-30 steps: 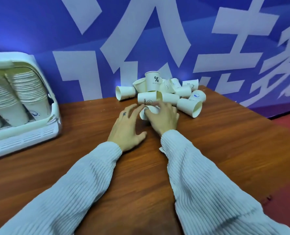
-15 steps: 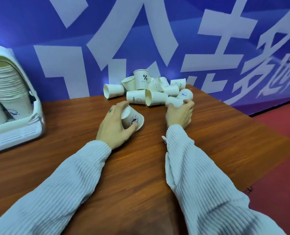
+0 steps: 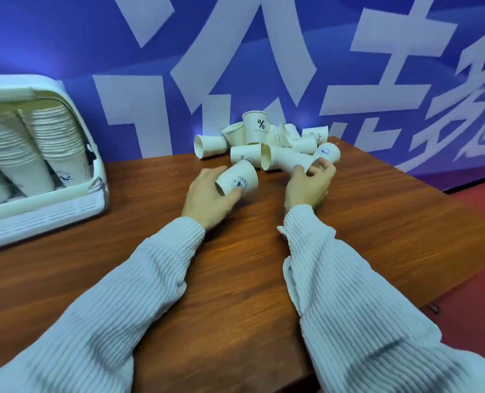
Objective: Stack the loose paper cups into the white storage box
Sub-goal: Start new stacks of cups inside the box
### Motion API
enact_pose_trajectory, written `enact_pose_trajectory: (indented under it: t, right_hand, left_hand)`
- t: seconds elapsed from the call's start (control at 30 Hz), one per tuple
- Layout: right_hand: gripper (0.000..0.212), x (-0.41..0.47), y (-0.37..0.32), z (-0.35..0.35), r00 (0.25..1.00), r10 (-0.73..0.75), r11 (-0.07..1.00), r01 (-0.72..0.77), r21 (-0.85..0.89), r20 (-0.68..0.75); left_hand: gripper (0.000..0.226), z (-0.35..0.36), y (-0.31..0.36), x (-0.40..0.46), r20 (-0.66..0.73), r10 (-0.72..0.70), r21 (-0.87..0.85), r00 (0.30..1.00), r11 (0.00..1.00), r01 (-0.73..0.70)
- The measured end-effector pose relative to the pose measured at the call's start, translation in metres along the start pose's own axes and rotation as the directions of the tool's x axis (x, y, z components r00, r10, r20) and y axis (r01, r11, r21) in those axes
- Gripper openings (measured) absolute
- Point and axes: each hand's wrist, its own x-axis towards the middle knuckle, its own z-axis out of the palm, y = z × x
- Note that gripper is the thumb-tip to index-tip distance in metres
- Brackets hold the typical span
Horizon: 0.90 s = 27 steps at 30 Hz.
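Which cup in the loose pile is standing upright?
The percent-sign cup at the back of the pile, mouth up; the cups around it lie on their sides or tilt.

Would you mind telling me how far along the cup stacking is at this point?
Partly done. The white storage box already holds tall stacks of nested cups. In hand: the left hand grips one printed cup, and the right hand is closing on a lying cup at the pile's edge. Left: roughly a dozen loose cups in the pile by the blue wall still need stacking.
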Motion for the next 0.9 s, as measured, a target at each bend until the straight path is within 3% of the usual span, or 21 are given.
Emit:
enact_pose_trajectory:
  t: [0.07,0.33,0.43,0.57,0.7,0.8,0.9]
  right_hand:
    - [0.046,-0.001,-0.003,0.008,0.999,-0.035,0.999,0.034,0.036,0.032]
    - [0.033,-0.054,-0.021,0.063,0.912,-0.184,0.973,0.117,0.197,0.367]
    - [0.031,-0.076,-0.024,0.089,0.879,-0.213,0.965,0.123,0.230,0.427]
    - [0.023,-0.111,-0.025,0.131,0.799,-0.254,0.964,0.162,0.212,0.545]
    - [0.012,-0.144,-0.024,0.176,0.612,-0.330,0.929,0.347,0.131,0.719]
    - [0.019,-0.168,-0.022,0.207,0.372,-0.350,0.814,0.575,0.083,0.860]
    - [0.026,-0.189,-0.019,0.225,0.153,-0.272,0.643,0.764,0.061,0.950]
  left_hand:
    - [0.055,-0.010,0.001,-0.001,-0.088,0.013,-0.016,0.996,1.000,-0.014]
    - [0.057,-0.094,-0.006,-0.002,-0.303,0.016,0.003,0.953,1.000,-0.016]
    - [0.055,-0.129,-0.015,-0.012,-0.394,-0.031,-0.006,0.919,0.999,0.032]
    - [0.070,-0.180,-0.040,-0.032,-0.535,-0.120,0.053,0.836,0.983,0.175]
    - [0.089,-0.226,-0.063,-0.054,-0.664,-0.254,-0.007,0.703,0.943,0.334]
    - [0.098,-0.248,-0.074,-0.068,-0.716,-0.309,-0.073,0.626,0.925,0.373]
    - [0.094,-0.264,-0.085,-0.075,-0.731,-0.281,-0.044,0.621,0.928,0.369]
